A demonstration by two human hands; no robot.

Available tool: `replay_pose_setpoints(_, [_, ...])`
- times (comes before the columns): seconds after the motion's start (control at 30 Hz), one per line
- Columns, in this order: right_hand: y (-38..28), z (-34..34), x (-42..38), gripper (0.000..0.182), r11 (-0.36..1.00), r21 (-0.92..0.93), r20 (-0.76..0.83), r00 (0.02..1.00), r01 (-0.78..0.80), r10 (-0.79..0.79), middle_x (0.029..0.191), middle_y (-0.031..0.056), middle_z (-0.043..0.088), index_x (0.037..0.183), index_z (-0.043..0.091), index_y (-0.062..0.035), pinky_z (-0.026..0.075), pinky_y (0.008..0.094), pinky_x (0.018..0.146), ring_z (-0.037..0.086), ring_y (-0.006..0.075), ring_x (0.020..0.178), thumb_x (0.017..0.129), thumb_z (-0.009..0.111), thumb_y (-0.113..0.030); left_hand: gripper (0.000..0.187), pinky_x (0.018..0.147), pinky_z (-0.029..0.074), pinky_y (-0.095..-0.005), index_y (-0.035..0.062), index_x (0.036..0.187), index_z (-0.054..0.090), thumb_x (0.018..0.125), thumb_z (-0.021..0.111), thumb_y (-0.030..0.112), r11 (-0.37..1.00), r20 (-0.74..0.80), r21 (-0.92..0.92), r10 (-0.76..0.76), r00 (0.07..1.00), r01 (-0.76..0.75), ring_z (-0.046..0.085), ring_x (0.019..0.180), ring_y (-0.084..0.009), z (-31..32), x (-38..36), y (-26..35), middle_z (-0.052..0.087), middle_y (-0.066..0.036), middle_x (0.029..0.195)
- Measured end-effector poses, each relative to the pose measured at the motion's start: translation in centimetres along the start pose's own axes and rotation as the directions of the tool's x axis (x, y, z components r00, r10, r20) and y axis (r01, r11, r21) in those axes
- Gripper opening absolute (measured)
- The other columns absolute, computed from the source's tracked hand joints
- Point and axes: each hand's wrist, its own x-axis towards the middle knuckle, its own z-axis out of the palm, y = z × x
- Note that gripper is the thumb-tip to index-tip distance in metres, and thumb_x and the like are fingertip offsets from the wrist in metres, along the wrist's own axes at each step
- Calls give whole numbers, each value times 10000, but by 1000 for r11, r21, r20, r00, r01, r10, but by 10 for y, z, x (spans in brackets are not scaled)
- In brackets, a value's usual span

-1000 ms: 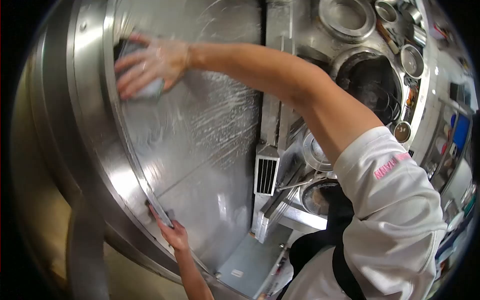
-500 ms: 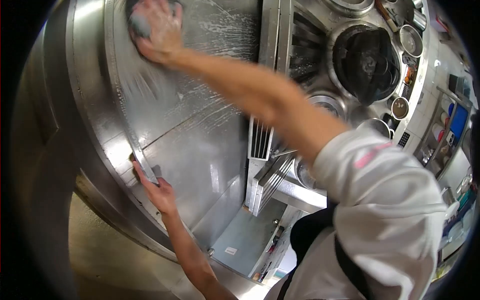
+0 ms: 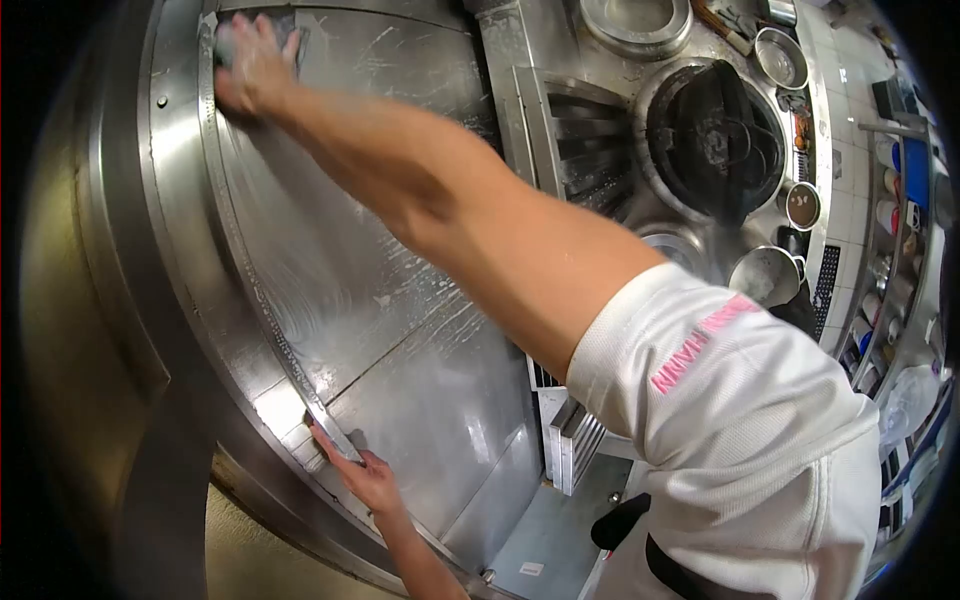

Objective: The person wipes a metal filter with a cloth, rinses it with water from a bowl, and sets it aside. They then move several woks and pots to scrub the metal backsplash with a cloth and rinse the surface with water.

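Observation:
My right hand (image 3: 255,70) is at the upper left, fingers spread, pressing a greyish scouring pad (image 3: 228,45) against a stainless steel panel (image 3: 420,370). The pad is mostly covered by the hand and blurred. Wet, soapy streaks mark the panel around and below it. Lower down, my left hand (image 3: 370,482) grips the raised metal rim (image 3: 335,432) along the panel's edge, thumb on one side and fingers on the other.
A stove (image 3: 715,245) on the right holds a black wok (image 3: 715,145). Near it are a metal pot (image 3: 765,275), a small bowl of brown liquid (image 3: 802,206) and a round strainer (image 3: 780,58). Slatted metal filters (image 3: 578,445) stand beside the panel. Loaded shelves (image 3: 905,270) are at far right.
My right hand has moved the pad across the panel into the corner by the rim. My left hand keeps its grip on the rim. The whole view has shifted.

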Motion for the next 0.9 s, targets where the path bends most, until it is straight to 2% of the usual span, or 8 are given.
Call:
replay_pose_setpoints(0.33, [1,-87,-88,911,778,-93,587,665,621,-461,1624,139,187,1532,296,-173,141,646,1157,127,325,1510,748,696,-409,704,1163,275,-477,-55,1511,195,851,433,-121,1000,35,28,11,999,-12,320,1422,-435,-1,8,3,286,-287,1544])
replay_pose_setpoints(0.4, [28,-31,-36,959,979,-170,106,985,-114,133,1615,152,202,1526,296,-115,133,663,1150,135,339,1505,713,710,-409,670,1152,290,-458,-54,1510,195,883,430,-87,996,31,73,-50,998,47,349,1410,-418,-1,-2,-2,307,-292,1529])
replay_pose_setpoints(0.5, [37,26,-29,888,917,-257,-275,932,-306,234,1597,155,237,1486,351,-68,144,667,1145,162,351,1494,721,700,-354,644,1120,325,-456,-66,1499,202,905,450,-45,995,43,71,-69,997,66,396,1366,-422,-4,-24,-30,344,-302,1493])
replay_pose_setpoints(0.67, [28,-63,-112,696,915,120,253,880,384,-403,1496,197,371,1361,486,-42,211,616,1143,253,323,1456,736,701,-261,595,1033,415,-479,-114,1452,234,964,512,82,975,4,48,-215,977,215,524,1222,-475,3,-36,-28,409,-355,1400])
replay_pose_setpoints(0.73, [139,-45,-129,601,997,67,-164,985,-49,59,1352,209,512,1264,545,-23,372,550,1050,471,307,1290,762,719,-304,596,1016,424,-472,-140,1435,259,935,526,46,936,10,93,-341,940,339,538,1191,-479,2,-33,-20,473,-365,1324])
replay_pose_setpoints(0.8, [238,-88,-154,590,426,202,-12,432,-882,902,1044,219,665,1203,569,30,505,479,894,649,335,968,985,455,-507,567,976,452,-466,-151,1405,290,930,533,38,886,31,431,-204,978,171,584,1106,-481,-9,-52,-55,516,-373,1251])
replay_pose_setpoints(0.83, [285,-87,-186,681,194,144,-33,191,-970,981,1110,259,652,1253,546,60,483,479,954,646,338,1046,1001,371,-548,567,976,452,-466,-151,1405,290,930,533,38,892,33,420,-197,980,165,584,1106,-481,-16,-58,-69,516,-373,1251])
replay_pose_setpoints(0.9, [262,-69,-226,680,407,77,-125,396,-910,909,1273,277,565,1312,488,87,427,462,1031,559,381,1193,1000,417,-513,570,938,470,-476,-154,1392,303,928,564,51,865,-40,489,-106,994,112,584,1102,-478,-7,-75,-77,512,-379,1244])
